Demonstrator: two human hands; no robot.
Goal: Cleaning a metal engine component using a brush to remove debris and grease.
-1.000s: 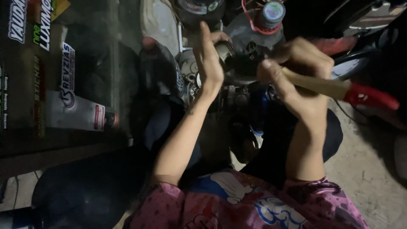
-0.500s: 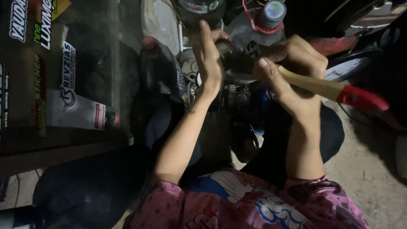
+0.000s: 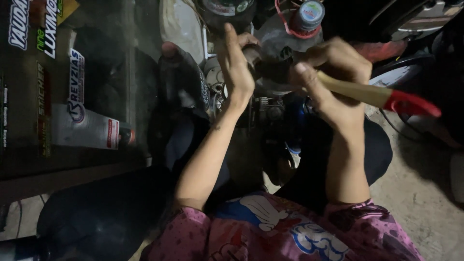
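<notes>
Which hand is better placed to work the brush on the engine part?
The right hand: it grips the wooden brush handle with the red end. The left hand is flat against the grey engine part.

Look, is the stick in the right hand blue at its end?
No, the right hand holds a pale wooden handle whose end is red.

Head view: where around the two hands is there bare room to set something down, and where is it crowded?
Bare concrete floor lies right of the right forearm, below the wooden-handled tool. It is crowded at top centre, where the left hand and right hand work among engine parts, and at left by the glass cabinet.
</notes>
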